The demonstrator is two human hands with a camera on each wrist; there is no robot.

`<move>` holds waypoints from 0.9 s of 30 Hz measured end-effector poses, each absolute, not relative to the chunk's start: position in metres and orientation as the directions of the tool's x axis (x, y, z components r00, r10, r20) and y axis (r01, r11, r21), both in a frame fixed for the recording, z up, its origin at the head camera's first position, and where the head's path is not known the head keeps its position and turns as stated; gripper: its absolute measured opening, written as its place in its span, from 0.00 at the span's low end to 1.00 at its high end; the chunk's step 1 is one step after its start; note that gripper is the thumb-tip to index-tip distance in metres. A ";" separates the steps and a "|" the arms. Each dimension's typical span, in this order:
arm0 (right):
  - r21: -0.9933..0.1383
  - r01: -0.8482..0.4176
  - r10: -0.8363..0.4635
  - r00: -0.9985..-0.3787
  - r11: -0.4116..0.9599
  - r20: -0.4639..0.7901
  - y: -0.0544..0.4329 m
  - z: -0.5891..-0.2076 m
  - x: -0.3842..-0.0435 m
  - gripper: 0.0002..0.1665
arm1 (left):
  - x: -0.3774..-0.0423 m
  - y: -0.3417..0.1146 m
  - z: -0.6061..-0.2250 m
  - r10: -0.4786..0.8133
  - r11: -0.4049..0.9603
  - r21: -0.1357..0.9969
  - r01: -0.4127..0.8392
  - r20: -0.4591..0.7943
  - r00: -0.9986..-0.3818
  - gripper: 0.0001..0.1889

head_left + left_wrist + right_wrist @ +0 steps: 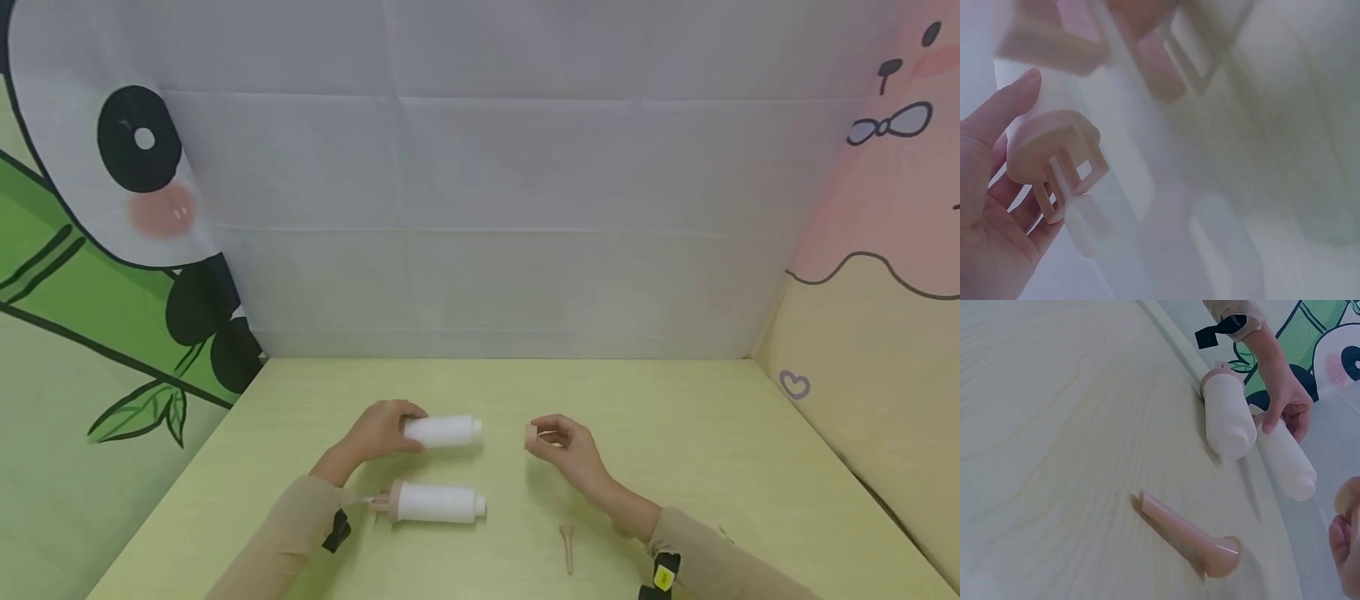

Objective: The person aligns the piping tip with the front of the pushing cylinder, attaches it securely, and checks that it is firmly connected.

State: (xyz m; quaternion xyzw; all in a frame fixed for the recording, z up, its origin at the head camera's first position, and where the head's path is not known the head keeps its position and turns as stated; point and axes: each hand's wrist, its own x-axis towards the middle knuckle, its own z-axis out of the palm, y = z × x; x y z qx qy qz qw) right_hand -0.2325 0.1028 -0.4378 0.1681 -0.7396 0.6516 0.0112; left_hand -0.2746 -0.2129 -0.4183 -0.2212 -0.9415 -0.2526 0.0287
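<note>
My left hand (382, 433) grips a white cylinder (441, 431) lying sideways, its narrow end pointing right. In the left wrist view, the held cylinder has a tan end piece (1054, 147) with open loops and a pale prong. My right hand (573, 458) pinches a small tan piece (530, 437) between thumb and fingertips, apart from the cylinder's narrow end. In the right wrist view that tan piece (1346, 497) is partly cut off. A similar white cylinder (438, 503) with a tan collar (395, 502) lies nearer, beside my left forearm.
A tan stick with a flared end (568, 548) lies on the pale wooden table (720, 433), in front of my right forearm. A white sheet (510, 167) hangs behind the table. Printed cloths (862, 333) stand at both sides.
</note>
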 end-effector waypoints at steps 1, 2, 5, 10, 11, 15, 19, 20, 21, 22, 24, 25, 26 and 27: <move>-0.959 -0.264 -0.237 -0.943 0.100 0.235 0.103 -0.437 -0.232 0.18 | -0.273 -0.213 -0.416 0.401 0.769 0.472 0.431 0.169 -0.901 0.22; -0.959 -0.263 -0.241 -0.942 0.103 0.233 0.103 -0.436 -0.232 0.18 | -0.272 -0.212 -0.414 0.405 0.764 0.474 0.438 0.176 -0.897 0.23; -0.959 -0.265 -0.259 -0.938 0.100 0.232 0.102 -0.430 -0.230 0.18 | -0.268 -0.210 -0.408 0.423 0.743 0.481 0.465 0.200 -0.884 0.24; -0.957 -0.262 -0.286 -0.933 0.124 0.219 0.098 -0.406 -0.220 0.17 | -0.263 -0.204 -0.399 0.446 0.720 0.482 0.500 0.230 -0.865 0.24; -0.957 -0.261 -0.289 -0.933 0.128 0.216 0.097 -0.404 -0.220 0.17 | -0.262 -0.203 -0.397 0.447 0.716 0.485 0.502 0.234 -0.863 0.23; -0.952 -0.273 -0.292 -0.930 0.139 0.224 0.100 -0.416 -0.230 0.17 | -0.257 -0.193 -0.391 0.454 0.707 0.490 0.511 0.240 -0.858 0.23; -0.947 -0.287 -0.291 -0.927 0.144 0.237 0.102 -0.424 -0.235 0.18 | -0.253 -0.185 -0.386 0.471 0.694 0.488 0.530 0.249 -0.846 0.23; -0.946 -0.290 -0.290 -0.927 0.146 0.239 0.103 -0.425 -0.236 0.18 | -0.252 -0.183 -0.385 0.475 0.691 0.487 0.534 0.251 -0.844 0.23; -0.946 -0.292 -0.290 -0.926 0.143 0.242 0.103 -0.425 -0.236 0.18 | -0.251 -0.181 -0.384 0.478 0.687 0.488 0.538 0.254 -0.841 0.23; -0.945 -0.295 -0.289 -0.925 0.141 0.245 0.103 -0.425 -0.236 0.18 | -0.251 -0.179 -0.383 0.481 0.684 0.489 0.541 0.255 -0.839 0.23; -0.944 -0.298 -0.287 -0.925 0.139 0.249 0.103 -0.424 -0.235 0.18 | -0.250 -0.176 -0.383 0.488 0.682 0.486 0.547 0.254 -0.835 0.23; -0.945 -0.296 -0.288 -0.925 0.141 0.247 0.104 -0.424 -0.235 0.18 | -0.250 -0.175 -0.382 0.493 0.679 0.486 0.550 0.253 -0.833 0.23; -0.945 -0.296 -0.291 -0.924 0.137 0.247 0.104 -0.423 -0.235 0.18 | -0.249 -0.174 -0.382 0.497 0.680 0.482 0.552 0.252 -0.831 0.24; -0.946 -0.297 -0.296 -0.922 0.132 0.248 0.104 -0.423 -0.235 0.18 | -0.249 -0.173 -0.382 0.500 0.678 0.481 0.556 0.252 -0.828 0.24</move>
